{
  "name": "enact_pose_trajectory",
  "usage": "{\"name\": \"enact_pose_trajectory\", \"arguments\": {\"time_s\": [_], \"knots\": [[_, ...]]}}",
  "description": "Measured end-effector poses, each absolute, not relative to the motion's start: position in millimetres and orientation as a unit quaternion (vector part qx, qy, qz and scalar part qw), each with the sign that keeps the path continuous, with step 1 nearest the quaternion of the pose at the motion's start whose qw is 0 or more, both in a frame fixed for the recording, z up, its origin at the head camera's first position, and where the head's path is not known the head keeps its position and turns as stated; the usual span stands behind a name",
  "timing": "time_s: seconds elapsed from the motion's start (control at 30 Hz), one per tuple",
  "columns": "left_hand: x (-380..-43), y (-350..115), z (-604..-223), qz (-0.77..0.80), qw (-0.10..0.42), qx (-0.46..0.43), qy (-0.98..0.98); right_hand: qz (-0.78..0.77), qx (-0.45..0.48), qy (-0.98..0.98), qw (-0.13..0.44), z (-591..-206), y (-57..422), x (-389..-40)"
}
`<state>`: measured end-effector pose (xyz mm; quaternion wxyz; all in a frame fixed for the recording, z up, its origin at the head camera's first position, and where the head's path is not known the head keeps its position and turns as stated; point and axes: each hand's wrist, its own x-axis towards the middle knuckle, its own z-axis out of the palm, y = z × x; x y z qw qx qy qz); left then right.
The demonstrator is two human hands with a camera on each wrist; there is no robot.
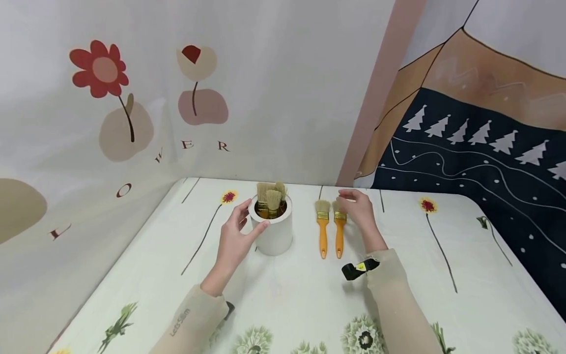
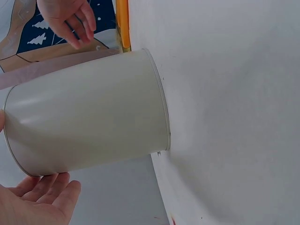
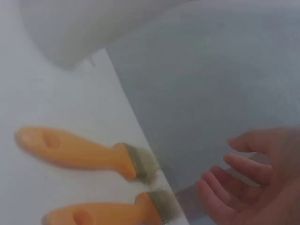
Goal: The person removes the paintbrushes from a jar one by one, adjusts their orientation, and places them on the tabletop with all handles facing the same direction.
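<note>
A white cylindrical pot (image 1: 275,238) stands upright on the table, with several pale-bristled paintbrushes (image 1: 273,199) in it, bristles up. My left hand (image 1: 235,243) holds the pot near its rim, thumb at the front and fingers along the left side; in the left wrist view the fingers (image 2: 49,192) touch its wall. To the right of the pot, two orange-handled paintbrushes (image 1: 323,231) (image 1: 339,231) lie side by side, bristles pointing away from me. Over the bristles of the right-hand one hovers my right hand (image 1: 359,210), its fingers loosely bent and apart from the brushes in the right wrist view.
A white cloth (image 1: 287,295) printed with flowers covers the table. Behind the table's far edge hangs a pale curtain (image 1: 283,98) with flower prints. A dark panel with tree prints (image 1: 477,162) borders the right side.
</note>
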<state>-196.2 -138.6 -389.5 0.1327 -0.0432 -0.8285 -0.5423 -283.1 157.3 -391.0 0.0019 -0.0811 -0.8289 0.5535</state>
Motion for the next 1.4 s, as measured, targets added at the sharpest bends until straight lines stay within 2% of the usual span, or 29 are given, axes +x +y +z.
{"name": "enact_pose_trajectory", "arguments": {"time_s": [0.6,1.13,1.4], "knots": [[-196,-140,-393,-0.545,0.126,-0.042,-0.828,0.625,0.036,-0.779,0.022,-348,114,-255],[-196,-141,-389,-0.543,0.131,-0.044,-0.828,0.662,0.146,-0.733,-0.050,-331,75,-241],[-195,-139,-390,-0.549,0.133,-0.048,-0.824,0.618,0.177,-0.765,-0.042,-337,59,-243]]}}
